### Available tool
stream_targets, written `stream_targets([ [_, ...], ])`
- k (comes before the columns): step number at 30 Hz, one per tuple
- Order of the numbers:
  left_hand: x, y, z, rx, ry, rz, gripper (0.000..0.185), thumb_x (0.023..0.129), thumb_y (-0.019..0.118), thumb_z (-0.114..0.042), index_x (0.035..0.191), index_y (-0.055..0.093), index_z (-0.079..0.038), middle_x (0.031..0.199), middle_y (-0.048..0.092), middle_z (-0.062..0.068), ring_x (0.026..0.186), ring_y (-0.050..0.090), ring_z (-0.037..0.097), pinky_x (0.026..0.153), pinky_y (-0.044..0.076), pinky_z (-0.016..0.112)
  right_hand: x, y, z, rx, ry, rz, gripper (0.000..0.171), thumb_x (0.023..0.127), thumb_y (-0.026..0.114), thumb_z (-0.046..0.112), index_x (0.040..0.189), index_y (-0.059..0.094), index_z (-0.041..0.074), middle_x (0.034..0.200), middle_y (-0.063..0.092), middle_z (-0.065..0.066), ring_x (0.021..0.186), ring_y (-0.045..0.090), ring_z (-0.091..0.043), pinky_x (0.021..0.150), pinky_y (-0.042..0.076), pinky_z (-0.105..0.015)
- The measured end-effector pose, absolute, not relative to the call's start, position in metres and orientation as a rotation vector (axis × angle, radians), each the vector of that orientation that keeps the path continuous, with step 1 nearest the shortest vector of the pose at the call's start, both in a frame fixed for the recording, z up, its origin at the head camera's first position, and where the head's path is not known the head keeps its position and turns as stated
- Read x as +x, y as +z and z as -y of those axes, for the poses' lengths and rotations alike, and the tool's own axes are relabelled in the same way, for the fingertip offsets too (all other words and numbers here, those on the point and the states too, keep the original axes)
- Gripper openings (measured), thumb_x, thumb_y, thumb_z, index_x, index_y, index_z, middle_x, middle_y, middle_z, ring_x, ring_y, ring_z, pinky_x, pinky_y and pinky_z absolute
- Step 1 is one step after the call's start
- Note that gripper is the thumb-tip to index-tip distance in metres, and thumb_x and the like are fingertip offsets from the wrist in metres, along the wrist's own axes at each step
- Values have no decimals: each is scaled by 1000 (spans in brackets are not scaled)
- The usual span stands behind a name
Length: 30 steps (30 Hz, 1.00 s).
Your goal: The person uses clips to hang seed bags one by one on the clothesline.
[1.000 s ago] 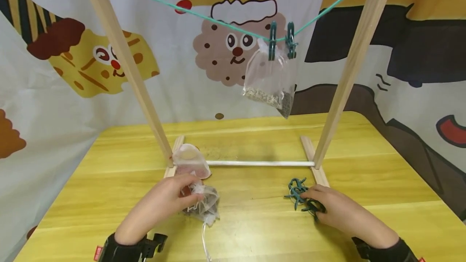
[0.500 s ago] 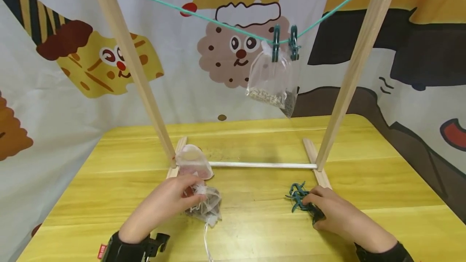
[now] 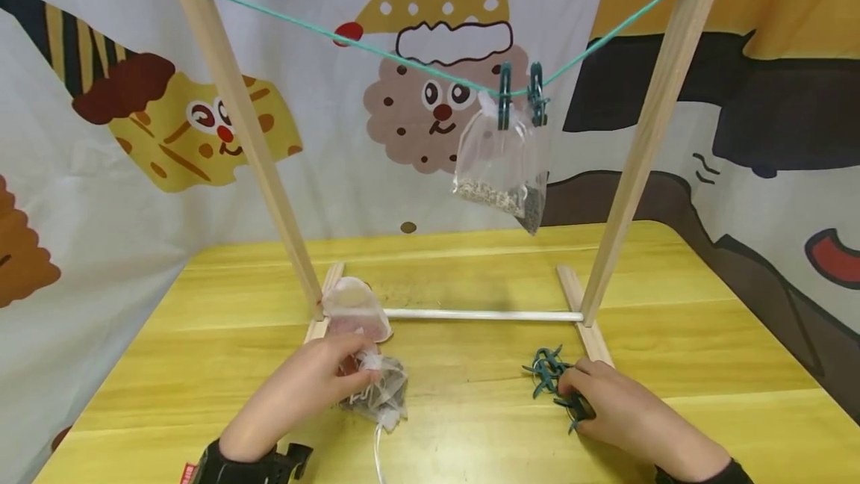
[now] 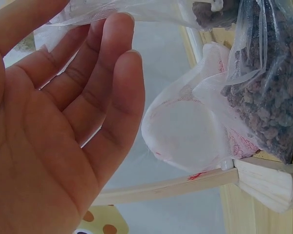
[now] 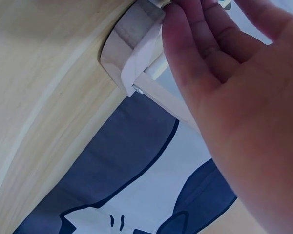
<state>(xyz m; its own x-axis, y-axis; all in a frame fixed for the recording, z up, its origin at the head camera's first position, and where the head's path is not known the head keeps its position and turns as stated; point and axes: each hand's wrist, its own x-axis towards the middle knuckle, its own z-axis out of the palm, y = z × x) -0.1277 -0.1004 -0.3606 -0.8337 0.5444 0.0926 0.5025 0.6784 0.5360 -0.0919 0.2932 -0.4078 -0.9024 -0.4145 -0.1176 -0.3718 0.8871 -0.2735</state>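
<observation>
While the L hand (image 3: 316, 379) pinches the gathered neck of a sheer bag w/ dark bits (image 3: 390, 388) at lower ctr-left of the head view, the R hand (image 3: 618, 403) at lower right has thumb & fingers closed on a dk green clip (image 3: 575, 408), w/ a tangle of clips (image 3: 546, 370) just beside its fingertips. Above the L hand, a pale mesh bag w/ pinkish contents (image 3: 354, 303) sits by the left end of a white rod (image 3: 477, 315), & upper right of ctr, two filled bags (image 3: 489, 178) hang from a green cord (image 3: 302, 25) strung btwn wooden posts (image 3: 250, 125).
</observation>
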Motion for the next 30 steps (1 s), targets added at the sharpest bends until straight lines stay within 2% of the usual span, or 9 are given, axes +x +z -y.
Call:
stream_targets([
  [1, -128, -361, 100, 880, 870, -2805, 14, 83, 61, -37, 90, 57, -25, 73, 50, -16, 65, 49, 0, 55, 41, 21, -91, -408, -293, -614, -360, -2883, 34, 67, 77, 22, 93, 56, 28, 91, 43, 12, 81, 45, -8, 62, 43, -26],
  [6, -127, -361, 99, 899, 898, -2804, 17, 82, 62, -36, 95, 59, -24, 73, 51, -17, 65, 49, 0, 55, 41, 21, -89, -409, -292, -663, -333, -2906, 31, 69, 74, 28, 94, 56, 30, 90, 41, 12, 75, 40, -6, 57, 38, -24],
  [9, -126, -361, 99, 908, 916, -2799, 20, 82, 62, -37, 97, 60, -24, 72, 51, -17, 63, 48, 0, 54, 41, 21, -88, -409, -288, -653, -308, -2931, 29, 69, 72, 43, 91, 55, 31, 88, 40, 13, 71, 38, -6, 55, 36, -24],
  [12, -125, -362, 98, 913, 913, -2795, 17, 82, 62, -36, 94, 59, -25, 71, 50, -17, 62, 47, 0, 54, 40, 21, -86, -410, -282, -597, -280, -2946, 38, 65, 65, 60, 87, 55, 31, 87, 38, 14, 69, 36, -7, 55, 35, -25],
  [15, -125, -363, 97, 927, 906, -2807, 13, 82, 63, -33, 90, 57, -25, 70, 48, -16, 61, 46, 1, 54, 40, 21, -86, -410, -277, -552, -246, -2964, 46, 61, 61, 69, 86, 55, 30, 85, 37, 14, 68, 36, -7, 54, 35, -25],
  [19, -126, -364, 96, 938, 901, -2821, 13, 81, 64, -30, 89, 57, -24, 70, 48, -16, 63, 46, 1, 56, 40, 20, -87, -411, -271, -556, -233, -2984, 48, 60, 61, 69, 85, 54, 28, 82, 38, 14, 67, 36, -5, 53, 35, -25],
  [23, -126, -364, 97, 926, 906, -2801, 19, 81, 64, -32, 97, 59, -21, 72, 49, -16, 65, 48, 0, 56, 41, 21, -87, -411, -270, -551, -238, -2989, 47, 61, 61, 68, 84, 53, 28, 81, 40, 16, 69, 39, -3, 52, 36, -25],
  [30, -125, -365, 96, 900, 927, -2763, 21, 82, 62, -35, 99, 59, -23, 76, 50, -16, 67, 49, 0, 57, 42, 21, -89, -413, -265, -486, -248, -3000, 42, 64, 69, 57, 89, 55, 26, 83, 48, 16, 75, 48, -6, 59, 42, -31],
])
